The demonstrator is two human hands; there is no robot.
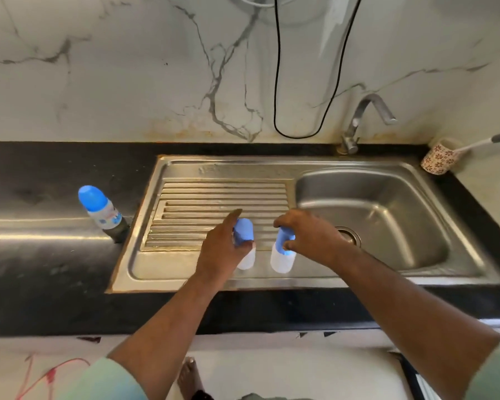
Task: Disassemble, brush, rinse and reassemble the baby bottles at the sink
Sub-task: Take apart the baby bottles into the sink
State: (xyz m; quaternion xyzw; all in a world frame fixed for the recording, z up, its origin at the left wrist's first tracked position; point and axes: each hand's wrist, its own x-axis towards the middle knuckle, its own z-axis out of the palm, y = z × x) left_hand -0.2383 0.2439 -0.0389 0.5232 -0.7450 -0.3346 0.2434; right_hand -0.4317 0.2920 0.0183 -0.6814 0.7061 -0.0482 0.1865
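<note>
- Holding two bottles at once over the drainboard (pixel 214 197): the left hand (pixel 223 249) has its grip round the left bottle (pixel 244 241), index finger pointing out, and the right hand (pixel 309 238) pinches the blue top of the right bottle (pixel 282 252) from above.
- A third bottle (pixel 100 207) stands well apart on the dark counter (pixel 41 174), cap on, untouched.
- Risk, as I read it: the right hand grips only the cap, so if that cap comes loose the body could drop onto the steel and roll toward the basin (pixel 373 215).
- Another worry: two bottles just beside each other, both hands busy, so neither hand is free to steady a twist.
- The ribbed drainboard gives poor footing; a bottle set down across the grooves may tip.
- Materials: bottles are milky, translucent plastic, cylindrical, with smooth rounded blue caps; light and likely slippery once wet.
- Sink is brushed steel, a little stained along the ribs; the counter is polished black stone.
- A brush (pixel 479 142) leans in a patterned cup (pixel 438 158) near the tap (pixel 361 122), a fair reach away.
</note>
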